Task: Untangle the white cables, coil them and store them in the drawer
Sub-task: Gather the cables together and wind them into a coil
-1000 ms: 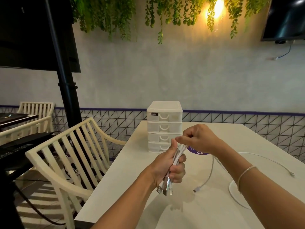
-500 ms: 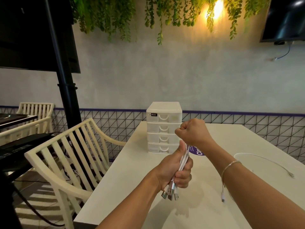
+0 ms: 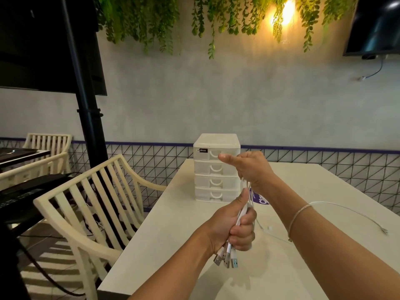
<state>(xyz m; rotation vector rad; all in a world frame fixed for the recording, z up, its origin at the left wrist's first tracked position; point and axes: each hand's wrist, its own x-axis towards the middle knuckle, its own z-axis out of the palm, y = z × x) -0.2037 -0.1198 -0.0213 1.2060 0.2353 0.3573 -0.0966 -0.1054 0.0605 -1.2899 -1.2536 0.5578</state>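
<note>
My left hand [image 3: 234,227] grips a bundle of white cables [image 3: 243,210] upright above the table, their USB plugs [image 3: 226,257] sticking out below the fist. My right hand [image 3: 249,167] is raised above it, fingers curled round the same cables, thumb pointing left. Loose cable trails from the hands down to the table, and one end [image 3: 346,213] lies stretched to the right. The white drawer unit [image 3: 216,167] with several shut drawers stands just behind my hands.
The white table [image 3: 173,224] has its left edge beside a cream slatted chair [image 3: 91,204]. A purple sticker [image 3: 263,199] lies near the drawer unit. A black stand and dark equipment are at the left.
My right hand has risen and pulled the cables upward through my left fist. The loose cable on the table has been drawn closer to my hands.
</note>
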